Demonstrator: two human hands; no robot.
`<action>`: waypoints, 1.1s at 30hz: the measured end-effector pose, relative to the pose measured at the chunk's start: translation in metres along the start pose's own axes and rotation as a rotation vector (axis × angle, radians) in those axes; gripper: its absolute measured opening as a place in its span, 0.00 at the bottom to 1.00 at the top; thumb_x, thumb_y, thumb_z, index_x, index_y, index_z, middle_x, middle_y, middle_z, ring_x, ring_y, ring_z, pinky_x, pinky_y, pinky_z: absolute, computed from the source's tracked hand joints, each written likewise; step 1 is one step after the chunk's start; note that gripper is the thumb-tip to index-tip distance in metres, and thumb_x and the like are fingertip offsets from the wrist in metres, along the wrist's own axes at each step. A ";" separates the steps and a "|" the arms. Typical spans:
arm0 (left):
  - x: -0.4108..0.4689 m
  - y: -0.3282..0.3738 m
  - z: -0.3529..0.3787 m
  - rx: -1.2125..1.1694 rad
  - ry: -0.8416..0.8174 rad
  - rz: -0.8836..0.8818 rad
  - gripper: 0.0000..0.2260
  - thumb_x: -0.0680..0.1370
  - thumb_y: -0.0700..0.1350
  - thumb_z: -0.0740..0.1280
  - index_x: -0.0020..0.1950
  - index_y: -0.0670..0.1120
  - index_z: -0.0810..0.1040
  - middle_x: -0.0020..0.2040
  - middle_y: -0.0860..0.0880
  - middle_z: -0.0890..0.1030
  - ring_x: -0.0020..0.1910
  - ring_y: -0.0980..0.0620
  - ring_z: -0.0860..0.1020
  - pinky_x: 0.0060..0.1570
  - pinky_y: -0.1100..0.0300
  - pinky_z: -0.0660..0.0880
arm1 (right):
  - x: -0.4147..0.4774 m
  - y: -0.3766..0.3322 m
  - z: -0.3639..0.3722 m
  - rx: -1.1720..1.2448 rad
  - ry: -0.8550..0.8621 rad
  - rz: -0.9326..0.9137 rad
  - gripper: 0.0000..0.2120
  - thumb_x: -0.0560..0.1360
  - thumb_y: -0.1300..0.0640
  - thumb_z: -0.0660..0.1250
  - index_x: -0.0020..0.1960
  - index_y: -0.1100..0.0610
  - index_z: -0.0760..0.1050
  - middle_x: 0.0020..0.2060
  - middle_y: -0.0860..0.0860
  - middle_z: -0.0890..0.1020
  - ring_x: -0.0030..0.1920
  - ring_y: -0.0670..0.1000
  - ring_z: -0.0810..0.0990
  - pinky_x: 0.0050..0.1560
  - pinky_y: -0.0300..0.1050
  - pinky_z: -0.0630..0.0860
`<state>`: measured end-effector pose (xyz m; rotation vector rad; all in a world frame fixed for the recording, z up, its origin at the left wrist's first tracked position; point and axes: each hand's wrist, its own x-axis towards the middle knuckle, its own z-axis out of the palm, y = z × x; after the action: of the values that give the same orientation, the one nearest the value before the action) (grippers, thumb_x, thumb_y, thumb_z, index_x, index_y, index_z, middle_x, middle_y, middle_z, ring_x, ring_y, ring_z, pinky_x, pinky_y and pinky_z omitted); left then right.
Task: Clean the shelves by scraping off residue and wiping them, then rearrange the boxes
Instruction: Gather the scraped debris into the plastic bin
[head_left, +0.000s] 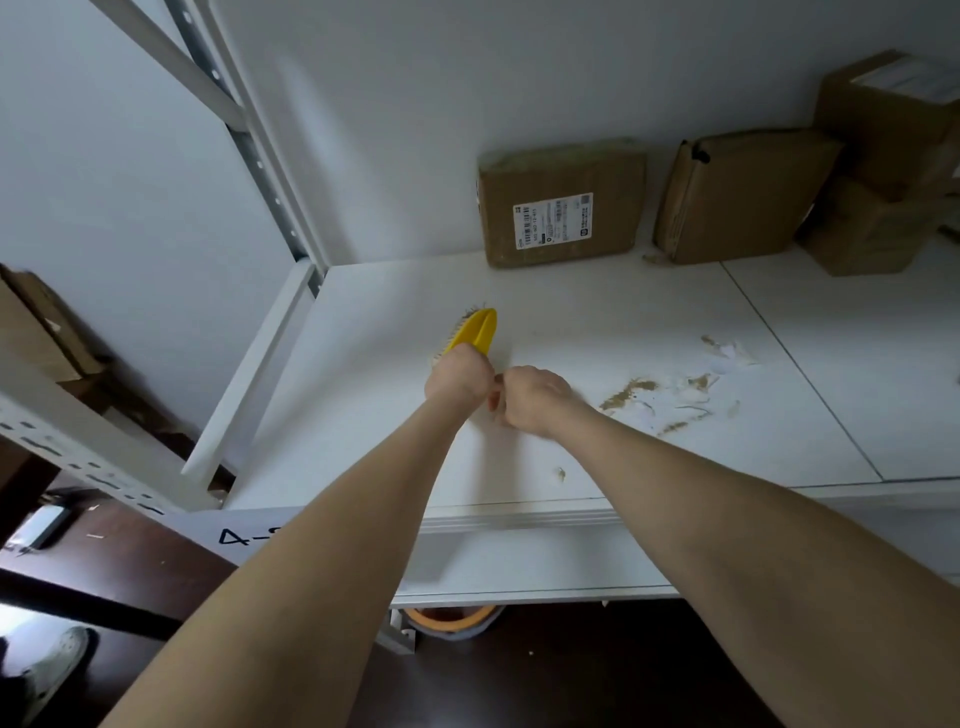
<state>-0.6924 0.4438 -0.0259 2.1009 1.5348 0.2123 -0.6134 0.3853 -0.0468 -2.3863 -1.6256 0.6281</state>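
White shelf (649, 306), front edge marked "4-". Labelled box (561, 208) stands at the back against the wall, plain boxes (737, 192) to its right. Left hand (457, 371) grips the yellow brush (475, 327), bristles down on the shelf, left of centre. Right hand (530, 397) just beside it, fingers curled; can't tell if it holds anything. Brown residue (628, 389) right of the hands.
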 end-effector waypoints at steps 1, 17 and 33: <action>0.000 0.000 0.000 0.004 -0.005 -0.002 0.16 0.79 0.39 0.56 0.65 0.41 0.73 0.63 0.42 0.77 0.60 0.42 0.76 0.54 0.54 0.71 | 0.001 0.000 0.000 0.000 0.002 0.000 0.06 0.73 0.58 0.63 0.45 0.47 0.76 0.45 0.47 0.79 0.51 0.54 0.78 0.44 0.41 0.69; -0.008 0.034 0.016 -0.004 -0.075 0.178 0.21 0.81 0.39 0.54 0.76 0.45 0.60 0.75 0.47 0.64 0.70 0.45 0.68 0.66 0.56 0.64 | 0.001 0.084 -0.038 0.283 0.353 0.391 0.12 0.78 0.59 0.60 0.56 0.59 0.80 0.56 0.58 0.81 0.56 0.60 0.79 0.53 0.47 0.76; -0.029 0.124 0.067 -0.003 -0.124 0.300 0.23 0.82 0.41 0.54 0.77 0.51 0.57 0.75 0.51 0.62 0.68 0.41 0.69 0.65 0.53 0.66 | -0.042 0.171 -0.073 0.391 0.466 0.455 0.12 0.78 0.60 0.61 0.52 0.62 0.82 0.51 0.59 0.82 0.53 0.58 0.81 0.53 0.46 0.78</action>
<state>-0.5706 0.3687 -0.0161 2.2901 1.1439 0.1859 -0.4504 0.2868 -0.0368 -2.3647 -0.7067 0.3654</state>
